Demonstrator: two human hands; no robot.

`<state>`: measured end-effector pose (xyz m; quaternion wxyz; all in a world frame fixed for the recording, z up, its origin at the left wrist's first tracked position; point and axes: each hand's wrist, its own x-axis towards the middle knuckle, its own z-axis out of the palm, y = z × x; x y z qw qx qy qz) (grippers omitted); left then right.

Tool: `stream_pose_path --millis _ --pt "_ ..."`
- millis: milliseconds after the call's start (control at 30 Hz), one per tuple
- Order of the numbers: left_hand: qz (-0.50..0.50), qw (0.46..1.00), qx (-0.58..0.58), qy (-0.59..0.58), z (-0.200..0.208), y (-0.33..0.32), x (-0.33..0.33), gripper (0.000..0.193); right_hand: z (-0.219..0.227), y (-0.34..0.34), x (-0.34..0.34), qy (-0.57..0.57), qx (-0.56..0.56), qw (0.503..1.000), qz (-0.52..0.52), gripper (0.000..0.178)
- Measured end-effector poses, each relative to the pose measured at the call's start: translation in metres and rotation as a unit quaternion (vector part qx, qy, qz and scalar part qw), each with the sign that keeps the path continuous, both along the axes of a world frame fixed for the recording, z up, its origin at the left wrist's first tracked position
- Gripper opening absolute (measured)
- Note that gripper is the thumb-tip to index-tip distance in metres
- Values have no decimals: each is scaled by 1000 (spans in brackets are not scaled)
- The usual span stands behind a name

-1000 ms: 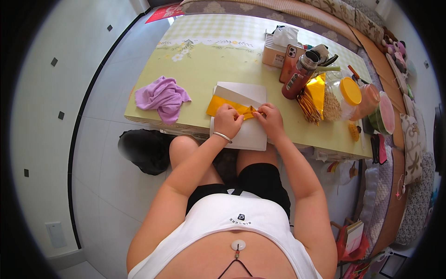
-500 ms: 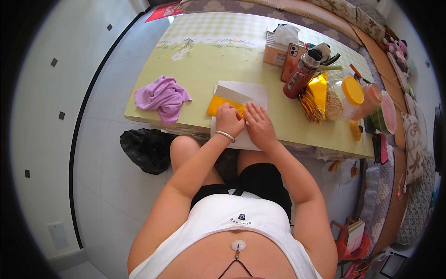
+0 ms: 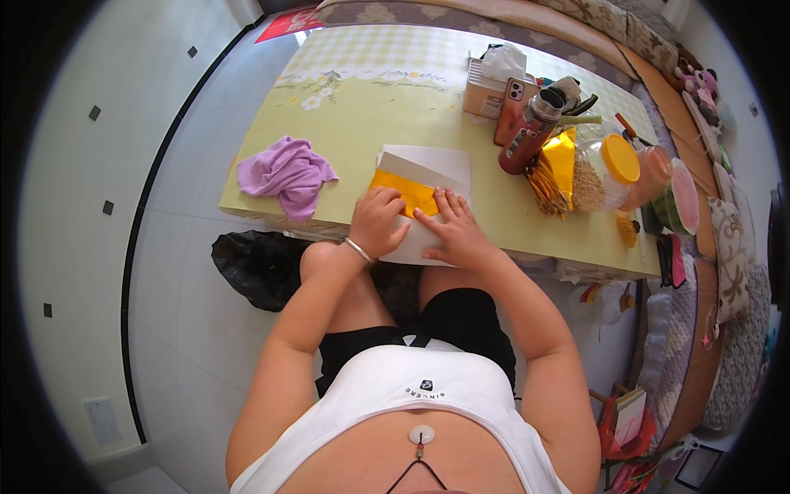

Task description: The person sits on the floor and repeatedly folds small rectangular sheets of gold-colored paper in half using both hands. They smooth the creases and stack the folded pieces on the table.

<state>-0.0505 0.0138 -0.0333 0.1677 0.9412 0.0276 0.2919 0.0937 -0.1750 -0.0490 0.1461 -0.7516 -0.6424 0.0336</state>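
Observation:
A sheet of gold foil paper (image 3: 417, 194) lies on white paper (image 3: 458, 160) at the table's near edge. A greyish-white flap (image 3: 415, 167) slants along its far side; whether it belongs to the same sheet I cannot tell. My left hand (image 3: 377, 222) rests on the gold paper's left part, fingers bent and thumb apart. At the right end, my right hand (image 3: 455, 230) presses spread fingertips on the paper's edge, its thumb reaching toward the left hand. Part of the gold paper's near edge is hidden under my fingers.
To the left lies a crumpled purple cloth (image 3: 288, 174). On the right stand a dark red flask (image 3: 528, 136), a phone (image 3: 514, 111), a tissue box (image 3: 485, 89), folded gold paper (image 3: 558, 160) and a yellow-lidded jar (image 3: 619, 160). A black bag (image 3: 255, 267) sits on the floor.
My left hand has slid left along the gold paper, away from my right hand, uncovering its middle. The right hand has spread its thumb and stayed near the right end.

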Motion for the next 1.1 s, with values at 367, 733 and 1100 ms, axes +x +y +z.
stream_pose_path --millis 367,733,1100 --pt "-87 994 58 20 -14 26 -46 32 3 2 28 229 105 967 35 14" --pt "-42 974 -219 41 -20 42 -18 21 -2 32 -50 96 264 947 -157 17" --pt "41 973 -221 50 -30 43 0 39 -11 38 -55 76 257 943 -198 15"
